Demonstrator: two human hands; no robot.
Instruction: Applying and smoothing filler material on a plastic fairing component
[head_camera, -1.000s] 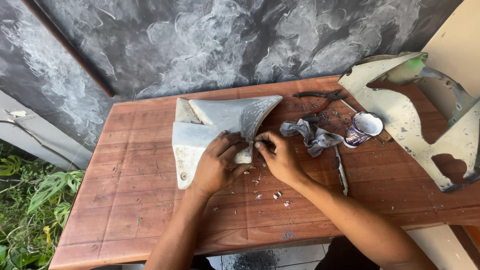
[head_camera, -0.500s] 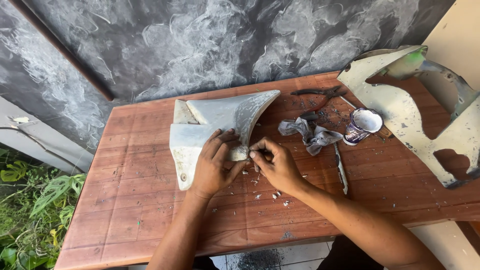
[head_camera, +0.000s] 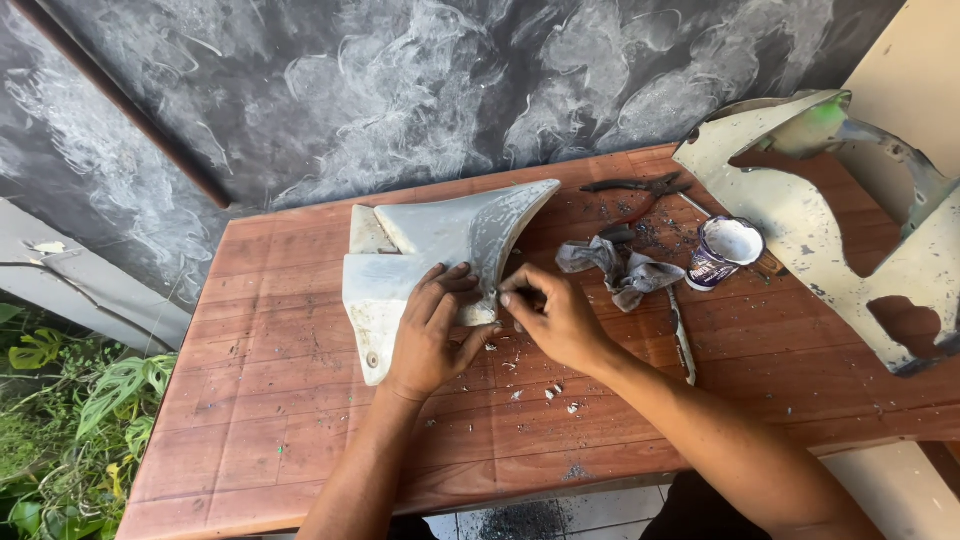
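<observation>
Head view, looking down on one reddish wooden table (head_camera: 300, 400) set against a dark, chalk-smeared wall (head_camera: 400, 90). Green plants (head_camera: 70, 420) grow at the lower left.

One large, worn cream panel (head_camera: 830, 230) with cut-out holes lies at the table's right end, hanging past the edge.

One smaller, pale grey-white, wedge-shaped panel (head_camera: 440, 240) lies left of centre, its pointed tip toward the wall. The left hand (head_camera: 430, 335) lies flat on its near edge, fingers spread and pressing it down. The right hand (head_camera: 555, 315) is touching the same edge just beside the left, thumb and fingertips pinched together on something too small to make out.

One crumpled grey rag (head_camera: 615, 265) lies just right of the hands. One narrow blade-like tool (head_camera: 682, 340) lies beside the right forearm. One pair of pliers (head_camera: 635, 186) lies near the wall. One small open tin (head_camera: 728, 250) of pale paste stands between the rag and the large panel.

About a dozen white chips (head_camera: 555, 392) are scattered on the table near the hands.
</observation>
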